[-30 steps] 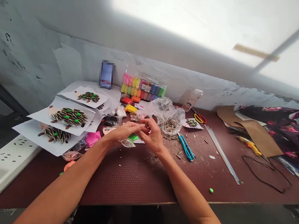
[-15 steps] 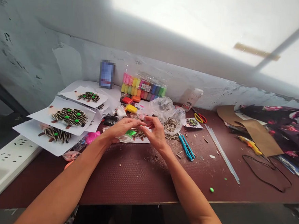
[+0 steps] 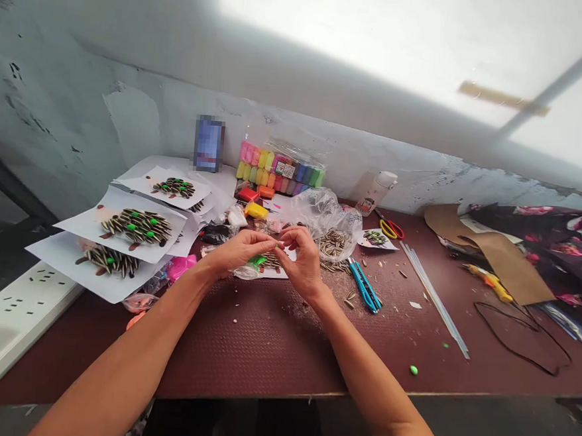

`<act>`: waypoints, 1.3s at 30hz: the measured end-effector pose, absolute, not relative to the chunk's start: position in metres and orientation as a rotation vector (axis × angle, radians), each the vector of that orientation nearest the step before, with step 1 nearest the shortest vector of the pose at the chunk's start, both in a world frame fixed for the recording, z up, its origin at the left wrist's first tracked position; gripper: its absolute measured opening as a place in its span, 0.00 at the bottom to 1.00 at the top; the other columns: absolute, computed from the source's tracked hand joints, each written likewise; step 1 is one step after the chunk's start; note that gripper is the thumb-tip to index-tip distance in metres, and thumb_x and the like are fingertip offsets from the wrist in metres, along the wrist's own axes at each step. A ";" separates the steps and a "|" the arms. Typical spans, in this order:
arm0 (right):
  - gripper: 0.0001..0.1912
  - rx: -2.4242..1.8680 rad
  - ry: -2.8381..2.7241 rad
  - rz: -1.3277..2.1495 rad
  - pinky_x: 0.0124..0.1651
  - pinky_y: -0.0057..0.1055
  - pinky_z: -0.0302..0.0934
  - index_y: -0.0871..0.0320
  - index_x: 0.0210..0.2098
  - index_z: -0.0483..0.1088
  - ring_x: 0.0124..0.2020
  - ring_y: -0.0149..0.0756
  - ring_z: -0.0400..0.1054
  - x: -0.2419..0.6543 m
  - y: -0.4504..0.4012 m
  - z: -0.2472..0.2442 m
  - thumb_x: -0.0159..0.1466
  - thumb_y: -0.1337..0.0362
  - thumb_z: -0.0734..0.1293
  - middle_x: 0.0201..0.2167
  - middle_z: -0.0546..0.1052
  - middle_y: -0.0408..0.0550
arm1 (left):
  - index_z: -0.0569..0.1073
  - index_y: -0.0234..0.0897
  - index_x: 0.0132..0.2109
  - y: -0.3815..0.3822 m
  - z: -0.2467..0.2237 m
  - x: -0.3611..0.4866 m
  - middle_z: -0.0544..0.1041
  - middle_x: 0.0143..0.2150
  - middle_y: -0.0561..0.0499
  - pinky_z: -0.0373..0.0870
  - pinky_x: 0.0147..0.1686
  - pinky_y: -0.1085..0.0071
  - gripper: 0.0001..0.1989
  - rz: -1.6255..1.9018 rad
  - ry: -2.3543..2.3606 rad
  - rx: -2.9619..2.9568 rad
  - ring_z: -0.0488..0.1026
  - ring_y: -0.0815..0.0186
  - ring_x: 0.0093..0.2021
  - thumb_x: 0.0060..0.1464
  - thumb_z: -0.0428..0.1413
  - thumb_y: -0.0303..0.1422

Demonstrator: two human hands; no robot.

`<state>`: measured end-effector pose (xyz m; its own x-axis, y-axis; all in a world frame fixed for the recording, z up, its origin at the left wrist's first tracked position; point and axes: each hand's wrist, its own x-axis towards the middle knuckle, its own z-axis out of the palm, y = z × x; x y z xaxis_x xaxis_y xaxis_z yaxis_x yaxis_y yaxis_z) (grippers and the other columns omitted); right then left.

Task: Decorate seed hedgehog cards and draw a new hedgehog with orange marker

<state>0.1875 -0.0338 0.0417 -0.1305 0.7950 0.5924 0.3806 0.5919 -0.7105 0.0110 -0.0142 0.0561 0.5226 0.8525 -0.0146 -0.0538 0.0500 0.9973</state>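
Observation:
Fingertips of my left hand (image 3: 241, 249) and my right hand (image 3: 302, 260) meet over the middle of the table, pinching a tiny bit of green clay (image 3: 278, 245) between them. Just under the hands lies a white card with striped sunflower seeds (image 3: 271, 262), partly covered by them. A bright green clay lump (image 3: 257, 261) in clear wrap sits beside my left hand. To the right, a plastic bag of sunflower seeds (image 3: 334, 242) lies open, with a teal utility knife (image 3: 364, 286) in front of it.
Seed-hedgehog cards (image 3: 135, 226) are stacked at left near a white power strip (image 3: 20, 305). Behind stand packed coloured clay (image 3: 280, 171), a phone (image 3: 209, 144) and a white bottle (image 3: 376, 192). Scissors (image 3: 390, 226), glue sticks (image 3: 435, 301), a glue gun (image 3: 488, 281) and a green clay oval (image 3: 413, 370) lie right.
My fingers have shifted from palms and fingers laid over each other to a fingertip pinch, and the bit of green clay now shows between them. The view has shifted very slightly.

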 end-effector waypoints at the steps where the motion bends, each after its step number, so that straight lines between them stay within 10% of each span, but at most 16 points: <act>1: 0.07 -0.980 -1.737 0.486 0.40 0.33 0.64 0.54 0.35 0.68 0.36 0.35 0.66 0.188 -0.034 0.042 0.65 0.61 0.70 0.39 0.73 0.47 | 0.84 0.36 0.38 -0.014 0.057 0.010 0.83 0.36 0.46 0.70 0.36 0.70 0.18 0.812 0.771 1.352 0.76 0.63 0.36 0.48 0.67 0.47; 22: 0.05 -0.991 -1.798 0.561 0.33 0.29 0.60 0.55 0.36 0.77 0.28 0.29 0.62 0.188 -0.034 0.035 0.66 0.61 0.71 0.32 0.75 0.44 | 0.80 0.34 0.27 -0.008 0.044 0.012 0.77 0.26 0.50 0.64 0.31 0.71 0.24 0.927 0.923 1.439 0.69 0.67 0.29 0.48 0.65 0.53; 29: 0.02 -1.152 -1.834 0.471 0.35 0.27 0.59 0.57 0.36 0.78 0.28 0.28 0.63 0.194 -0.028 0.031 0.64 0.68 0.71 0.32 0.75 0.43 | 0.81 0.36 0.30 -0.004 0.043 0.006 0.81 0.30 0.46 0.68 0.41 0.66 0.25 0.942 1.062 1.494 0.74 0.61 0.36 0.51 0.58 0.55; 39: 0.05 -1.400 -2.086 0.351 0.44 0.31 0.60 0.56 0.39 0.81 0.39 0.35 0.68 0.197 -0.025 0.021 0.65 0.69 0.72 0.37 0.73 0.47 | 0.76 0.36 0.26 0.002 0.044 -0.006 0.79 0.29 0.48 0.61 0.29 0.71 0.20 0.913 1.202 1.575 0.68 0.66 0.28 0.48 0.58 0.50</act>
